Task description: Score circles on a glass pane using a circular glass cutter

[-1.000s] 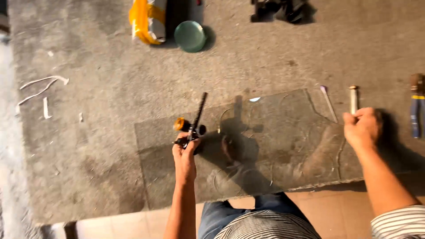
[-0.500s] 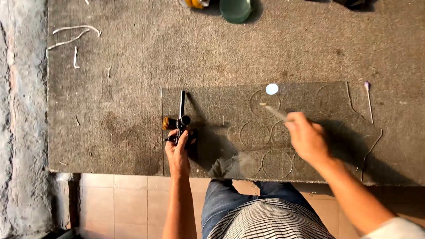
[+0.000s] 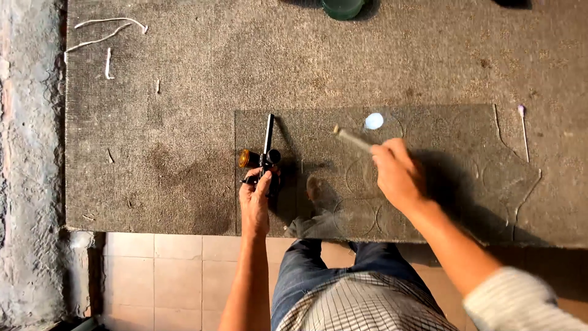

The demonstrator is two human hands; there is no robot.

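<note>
Right hand (image 3: 398,175) moved left over glass sheet (image 3: 429,178), fingers pinched on pale rod-shaped tool (image 3: 353,140), tip pointing up-left. Left hand (image 3: 256,197) closed on black circle cutter (image 3: 264,158) at sheet's left edge — best kept pressed flat, steady.

Grey felt-covered worktable (image 3: 184,92), beige tiled floor (image 3: 165,276), rough plaster wall (image 3: 30,153)
</note>
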